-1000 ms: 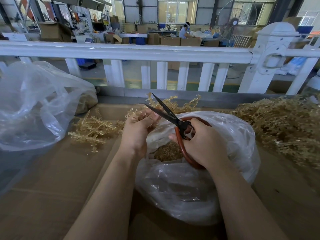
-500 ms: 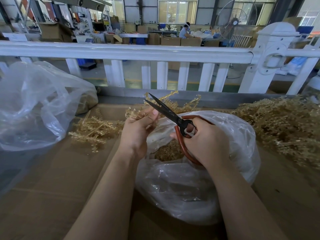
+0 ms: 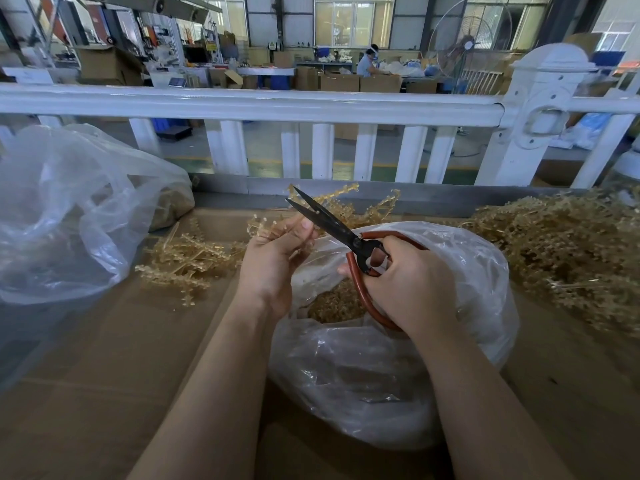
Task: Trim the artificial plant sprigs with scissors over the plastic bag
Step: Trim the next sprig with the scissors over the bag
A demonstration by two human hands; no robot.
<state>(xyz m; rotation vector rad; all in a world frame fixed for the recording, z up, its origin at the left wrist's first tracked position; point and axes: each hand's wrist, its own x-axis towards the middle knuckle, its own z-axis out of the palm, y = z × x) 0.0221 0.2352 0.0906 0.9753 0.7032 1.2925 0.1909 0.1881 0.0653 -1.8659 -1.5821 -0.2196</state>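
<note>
- The left hand (image 3: 277,258) pinches a golden sprig (image 3: 332,202) just above the open plastic bag (image 3: 391,341).
- The right hand (image 3: 408,282) grips the scissors (image 3: 332,226), blades slightly apart.
- The sprig fans away from the person behind the blades; the blades point up-left over the left thumb.

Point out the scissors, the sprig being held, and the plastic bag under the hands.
scissors (image 3: 332,227): head view, on the black blades.
sprig (image 3: 349,209): head view, on the branches behind the blades.
plastic bag (image 3: 478,271): head view, on its right wall.
</note>
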